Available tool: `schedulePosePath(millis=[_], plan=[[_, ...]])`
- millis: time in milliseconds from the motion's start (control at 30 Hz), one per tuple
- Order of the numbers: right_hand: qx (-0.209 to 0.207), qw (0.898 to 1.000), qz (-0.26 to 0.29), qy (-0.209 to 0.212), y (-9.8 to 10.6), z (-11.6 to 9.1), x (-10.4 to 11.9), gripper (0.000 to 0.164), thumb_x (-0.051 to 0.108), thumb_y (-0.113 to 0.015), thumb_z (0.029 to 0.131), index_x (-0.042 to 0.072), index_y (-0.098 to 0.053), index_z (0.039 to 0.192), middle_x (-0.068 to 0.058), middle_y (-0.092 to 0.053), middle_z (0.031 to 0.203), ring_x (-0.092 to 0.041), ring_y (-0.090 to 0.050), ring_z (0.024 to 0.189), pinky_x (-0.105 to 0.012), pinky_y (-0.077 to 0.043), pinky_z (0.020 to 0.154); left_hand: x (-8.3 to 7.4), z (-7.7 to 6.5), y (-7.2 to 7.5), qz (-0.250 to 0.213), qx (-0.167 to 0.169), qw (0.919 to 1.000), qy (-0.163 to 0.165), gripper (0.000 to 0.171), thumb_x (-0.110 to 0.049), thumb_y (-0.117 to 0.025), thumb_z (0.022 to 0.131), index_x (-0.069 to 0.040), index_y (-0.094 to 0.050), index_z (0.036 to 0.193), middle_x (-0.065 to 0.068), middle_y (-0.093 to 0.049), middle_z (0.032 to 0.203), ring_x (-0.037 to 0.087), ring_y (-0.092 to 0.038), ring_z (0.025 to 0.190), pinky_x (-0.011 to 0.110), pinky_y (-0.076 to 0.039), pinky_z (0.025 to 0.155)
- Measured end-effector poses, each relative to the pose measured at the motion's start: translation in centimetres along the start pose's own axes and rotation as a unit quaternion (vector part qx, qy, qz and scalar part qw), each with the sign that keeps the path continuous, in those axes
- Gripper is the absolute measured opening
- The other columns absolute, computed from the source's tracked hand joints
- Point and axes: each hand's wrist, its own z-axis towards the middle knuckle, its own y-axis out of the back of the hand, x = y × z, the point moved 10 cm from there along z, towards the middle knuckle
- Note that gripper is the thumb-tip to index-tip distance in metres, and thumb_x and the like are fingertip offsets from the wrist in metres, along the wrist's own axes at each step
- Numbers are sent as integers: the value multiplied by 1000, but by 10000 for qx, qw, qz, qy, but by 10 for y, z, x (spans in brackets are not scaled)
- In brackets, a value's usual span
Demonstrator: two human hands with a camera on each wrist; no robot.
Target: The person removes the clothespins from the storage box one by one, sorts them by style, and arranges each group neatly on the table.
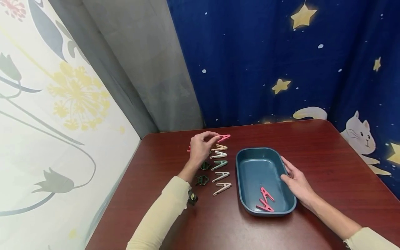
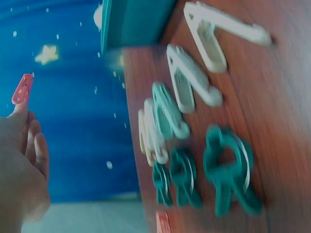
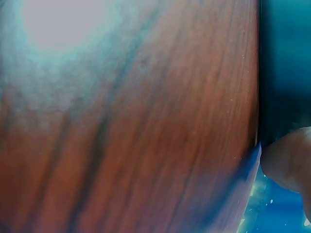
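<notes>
My left hand (image 1: pixel 201 146) pinches a pink clothespin (image 1: pixel 224 138) between thumb and fingers at the far end of a column of clothespins. In the left wrist view the same pink clothespin (image 2: pixel 23 89) stands out from the fingertips, raised off the table. Below it in the column lie a yellowish clothespin (image 1: pixel 219 148), a white one (image 1: pixel 218 155), a green one (image 1: pixel 220 165) and two pale ones nearest me. My right hand (image 1: pixel 297 180) grips the right rim of a blue rectangular tray (image 1: pixel 239 180), thumb over the edge. Two pink clothespins (image 1: pixel 265 205) lie inside the tray.
Several dark green round clips (image 2: pixel 228 167) lie left of the column, partly behind my left forearm in the head view. A red piece (image 2: pixel 164 222) lies beyond them. The brown table (image 1: pixel 337 166) ends at a blue star-patterned curtain (image 1: pixel 250 69).
</notes>
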Motion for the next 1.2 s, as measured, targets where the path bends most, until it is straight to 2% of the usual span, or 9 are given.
schedulePosePath(millis=[33, 100, 267, 400, 567, 667, 767, 933, 1200], plan=[[-10, 10000, 2, -3, 0, 0, 0, 73, -2, -47, 106, 9, -14, 171, -26, -28, 169, -34, -47, 143, -16, -52, 86, 5, 1, 5, 79, -23, 10000, 22, 14, -32, -83, 94, -20, -85, 101, -4, -80, 93, 17, -59, 69, 30, -42, 62], [-9, 10000, 10, 21, 0, 0, 0, 74, -2, -48, 106, 10, -15, 171, -25, -28, 169, -34, -45, 145, -15, -51, 87, 16, 3, 13, 190, -57, 9998, 91, 14, -32, -81, 95, -21, -86, 103, -4, -81, 95, 14, -59, 69, 31, -43, 64], [19, 9999, 111, 95, 1, 1, -1, 73, -2, -48, 106, 11, -16, 171, -24, -29, 169, -4, -50, 136, -15, -51, 88, 48, 0, 30, 209, -32, 9990, 381, 15, -29, -78, 99, -21, -85, 109, 1, -79, 87, 12, -62, 62, 29, -45, 59], [27, 9997, 215, 109, 1, 1, -1, 73, -3, -47, 106, 10, -16, 171, -25, -29, 169, 4, -51, 129, -16, -52, 89, 75, -5, 40, 152, -40, 9976, 681, 14, -24, -78, 99, -19, -85, 110, 3, -80, 86, 24, -68, 65, 30, -45, 59], [27, 9997, 237, 76, 2, 0, -2, 73, -2, -47, 107, 11, -16, 171, -24, -29, 169, 1, -52, 130, -16, -52, 88, 108, -13, 50, -16, 25, 9935, 1135, 12, -20, -80, 98, -17, -84, 109, 6, -81, 93, 33, -75, 86, 31, -42, 65], [50, 9997, 243, 50, 1, 0, -2, 73, -2, -47, 107, 12, -15, 171, -24, -28, 169, -3, -52, 133, -17, -53, 88, 125, -20, 54, -26, 106, 9900, 1403, 13, -19, -80, 98, -16, -84, 109, 10, -81, 95, 33, -76, 92, 30, -44, 68], [53, 9997, 249, 26, 2, 0, -2, 73, -1, -48, 107, 12, -15, 171, -23, -29, 169, -3, -53, 132, -17, -53, 88, 138, -25, 55, 83, 210, 9868, 1606, 12, -19, -79, 98, -15, -83, 109, 9, -81, 95, 31, -75, 91, 33, -46, 73], [29, 9997, 233, 5, 3, 1, -3, 73, -2, -48, 107, 13, -15, 171, -23, -29, 169, -3, -54, 130, -18, -54, 88, 154, -33, 53, 319, 409, 9824, 1797, 11, -21, -79, 98, -17, -83, 107, 1, -81, 91, 24, -73, 88, 37, -47, 82], [63, 9997, 229, 68, 2, 1, -1, 72, -2, -47, 108, 12, -16, 171, -24, -29, 169, -24, -51, 140, -18, -53, 89, 171, -42, 54, 473, 573, 9792, 1889, 11, -24, -80, 97, -17, -83, 105, -4, -80, 87, 18, -70, 82, 36, -46, 80]])
